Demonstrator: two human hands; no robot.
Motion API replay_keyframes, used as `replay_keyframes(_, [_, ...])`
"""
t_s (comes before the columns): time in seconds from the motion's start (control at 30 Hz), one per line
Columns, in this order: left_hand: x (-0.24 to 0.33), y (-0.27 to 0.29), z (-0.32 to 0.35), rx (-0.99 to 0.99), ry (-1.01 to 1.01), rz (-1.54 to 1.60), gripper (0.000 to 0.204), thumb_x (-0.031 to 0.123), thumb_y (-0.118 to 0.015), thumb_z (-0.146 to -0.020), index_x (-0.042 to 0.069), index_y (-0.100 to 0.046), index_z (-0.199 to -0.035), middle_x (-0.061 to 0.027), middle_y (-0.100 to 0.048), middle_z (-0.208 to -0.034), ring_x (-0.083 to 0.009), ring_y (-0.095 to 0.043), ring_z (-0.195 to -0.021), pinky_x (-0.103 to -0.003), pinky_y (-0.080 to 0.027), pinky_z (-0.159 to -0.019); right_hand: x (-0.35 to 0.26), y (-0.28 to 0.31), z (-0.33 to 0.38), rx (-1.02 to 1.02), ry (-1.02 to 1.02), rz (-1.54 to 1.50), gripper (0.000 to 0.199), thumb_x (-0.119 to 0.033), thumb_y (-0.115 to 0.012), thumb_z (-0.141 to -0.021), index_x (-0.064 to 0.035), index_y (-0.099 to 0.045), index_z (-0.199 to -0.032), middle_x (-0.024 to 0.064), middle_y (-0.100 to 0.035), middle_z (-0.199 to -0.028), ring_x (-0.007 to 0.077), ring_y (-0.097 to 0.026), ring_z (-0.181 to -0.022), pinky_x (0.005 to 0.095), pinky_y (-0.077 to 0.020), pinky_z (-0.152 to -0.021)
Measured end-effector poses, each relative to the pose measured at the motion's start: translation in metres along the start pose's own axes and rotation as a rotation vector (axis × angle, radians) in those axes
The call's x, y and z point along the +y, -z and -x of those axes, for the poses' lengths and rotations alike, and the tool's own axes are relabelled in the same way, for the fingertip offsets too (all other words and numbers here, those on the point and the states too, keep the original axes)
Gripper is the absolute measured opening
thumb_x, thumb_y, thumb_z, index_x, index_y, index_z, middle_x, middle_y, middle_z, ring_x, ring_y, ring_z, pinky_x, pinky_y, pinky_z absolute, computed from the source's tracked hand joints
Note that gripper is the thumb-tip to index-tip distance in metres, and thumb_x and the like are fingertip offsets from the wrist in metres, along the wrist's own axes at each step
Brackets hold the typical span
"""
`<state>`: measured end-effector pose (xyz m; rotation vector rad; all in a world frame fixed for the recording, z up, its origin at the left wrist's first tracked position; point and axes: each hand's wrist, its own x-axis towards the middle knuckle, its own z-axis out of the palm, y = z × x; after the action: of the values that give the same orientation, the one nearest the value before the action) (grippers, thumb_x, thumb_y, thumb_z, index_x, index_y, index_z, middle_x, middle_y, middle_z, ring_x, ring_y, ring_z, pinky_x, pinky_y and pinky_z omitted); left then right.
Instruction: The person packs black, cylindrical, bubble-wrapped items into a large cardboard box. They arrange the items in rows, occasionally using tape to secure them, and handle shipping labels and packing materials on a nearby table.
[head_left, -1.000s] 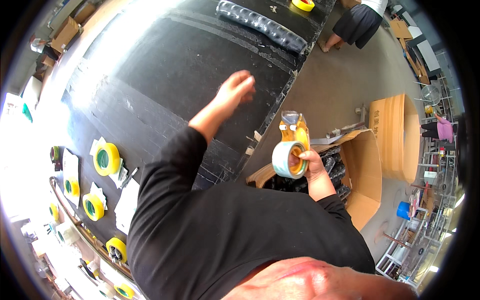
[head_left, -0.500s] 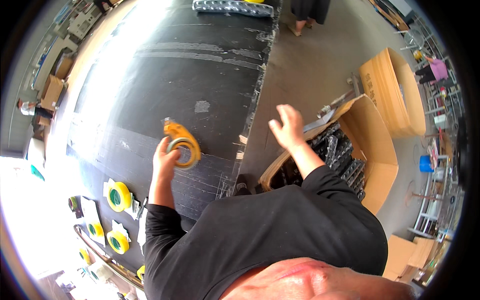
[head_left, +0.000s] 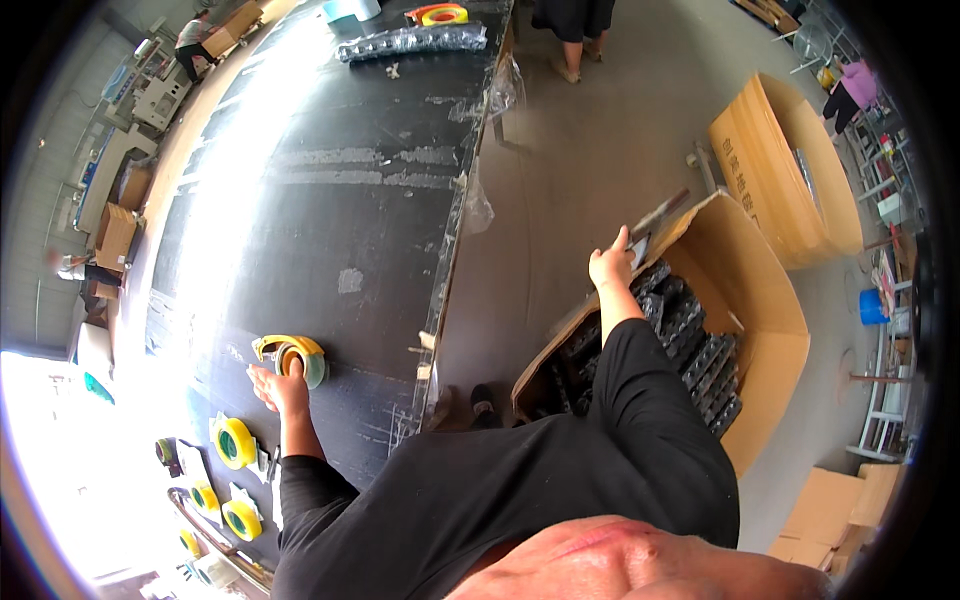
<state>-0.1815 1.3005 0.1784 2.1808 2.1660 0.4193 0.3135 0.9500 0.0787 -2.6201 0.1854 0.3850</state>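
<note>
left hand splayed by dispenser

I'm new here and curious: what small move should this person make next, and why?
Perhaps lower the right hand into the open brown cardboard box: that hand appears near it, and black, bumpy, plastic-looking bundles lie inside, within likely reach.

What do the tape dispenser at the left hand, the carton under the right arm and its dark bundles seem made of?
Tape dispenser: probably smooth plastic, given its even yellow colour; painted metal possible. Carton: matte cardboard, by its plain brown walls. Dark bundles: apparently glossy plastic wrap, by its bright highlights.
</note>
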Motion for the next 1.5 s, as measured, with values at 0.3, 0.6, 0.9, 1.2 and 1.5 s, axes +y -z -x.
replay_keyframes(0.3, [0.122,0.005,0.082,-0.106,-0.597,0.037,0.095,0.029,-0.076,-0.075,-0.001,-0.024,-0.148,-0.0194,-0.019,-0.157,-0.0430,-0.017,-0.143,-0.050,-0.017,-0.117,0.010,0.037,-0.120,-0.027,-0.019,-0.095,0.069,-0.029,-0.063,-0.090,-0.0258,-0.025,-0.148,0.0272,-0.025,-0.148,0.0395,-0.042,-0.132,0.0440,-0.0416,-0.106])
replay_keyframes(0.6, [0.161,-0.043,0.097,-0.211,-0.723,-0.056,0.076,0.042,-0.061,-0.083,0.000,-0.037,-0.142,-0.0165,-0.029,-0.154,-0.0387,-0.021,-0.143,-0.054,-0.015,-0.113,0.026,0.049,-0.258,0.048,-0.095,-0.033,0.085,-0.025,-0.067,-0.087,-0.0228,-0.014,-0.153,0.0250,-0.046,-0.143,0.0359,-0.048,-0.131,0.0423,-0.0400,-0.108])
replay_keyframes(0.9, [0.163,-0.043,0.101,-0.262,-0.636,0.002,0.080,0.034,-0.072,-0.071,0.000,-0.042,-0.138,-0.0160,-0.033,-0.152,-0.0387,-0.024,-0.141,-0.051,-0.019,-0.114,0.074,0.050,-0.389,0.067,-0.134,-0.172,0.092,-0.015,-0.075,-0.077,-0.0126,-0.020,-0.150,0.0215,-0.049,-0.140,0.0312,-0.049,-0.129,0.0384,-0.0388,-0.106])
replay_keyframes(1.2, [0.382,-0.081,-0.054,-0.331,-0.834,0.705,0.083,0.007,-0.072,-0.076,-0.004,-0.029,-0.146,-0.0248,-0.038,-0.145,-0.0370,-0.045,-0.128,-0.044,-0.040,-0.105,0.010,0.160,-0.413,-0.646,-0.267,1.072,0.062,-0.030,-0.070,-0.085,-0.0156,-0.049,-0.141,0.0101,-0.048,-0.146,0.0291,-0.044,-0.136,0.0423,-0.0378,-0.108])
replay_keyframes(1.5, [0.651,-0.132,-0.196,-0.897,0.259,1.239,0.098,0.035,-0.071,-0.088,0.002,-0.006,-0.153,-0.0185,-0.040,-0.143,-0.0251,-0.061,-0.104,-0.039,-0.055,-0.080,-0.505,0.040,-0.398,-0.306,1.176,-0.202,0.060,-0.030,-0.074,-0.084,-0.0040,-0.052,-0.133,0.0187,-0.056,-0.130,0.0291,-0.063,-0.111,0.0363,-0.0515,-0.092])
